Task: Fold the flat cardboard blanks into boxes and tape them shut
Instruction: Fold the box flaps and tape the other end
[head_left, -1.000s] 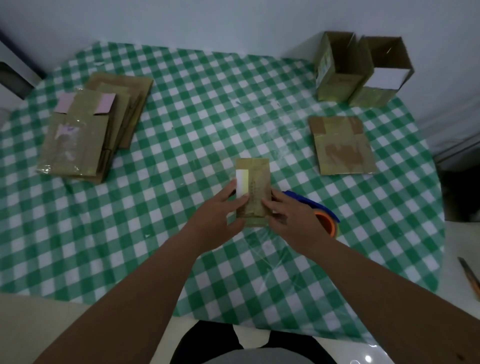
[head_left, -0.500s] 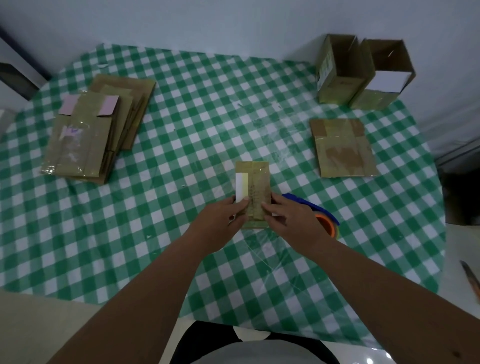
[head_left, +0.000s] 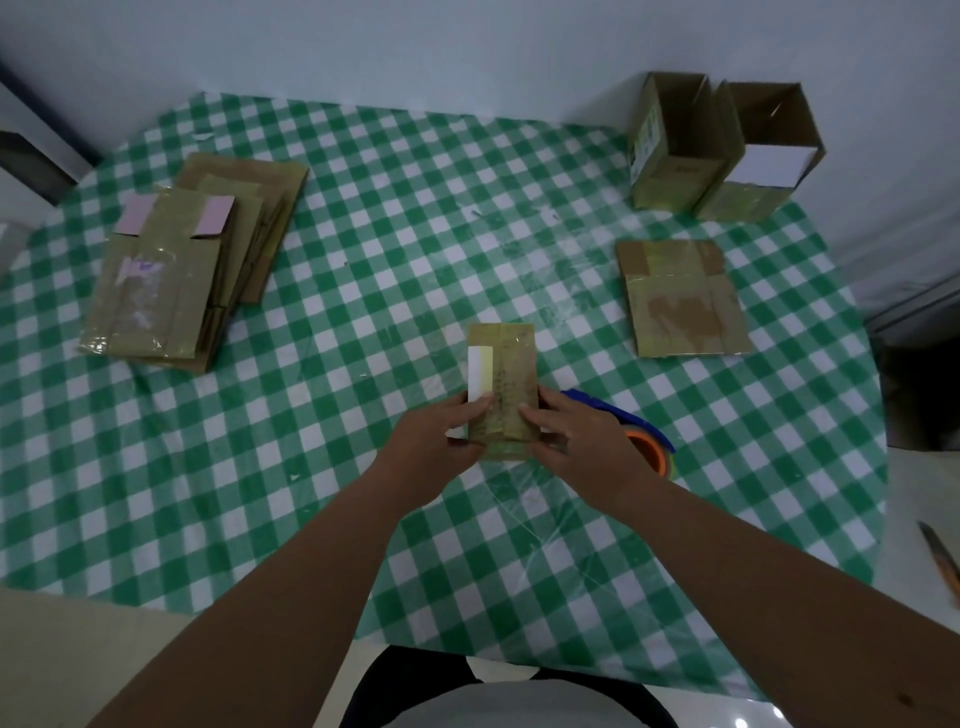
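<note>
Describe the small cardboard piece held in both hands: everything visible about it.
The small cardboard piece is a narrow brown rectangle that looks like cardboard, glossy as if taped over, with a white and pale yellow strip along its left edge and faint markings down its middle. It is held over the green checked tablecloth, long side pointing away from the person. The left hand grips its lower left edge, thumb on the front face; the right hand grips the lower right. Its bottom is hidden by the fingers.

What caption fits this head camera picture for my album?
Left hand and right hand hold a small cardboard box over the checked table.
</note>
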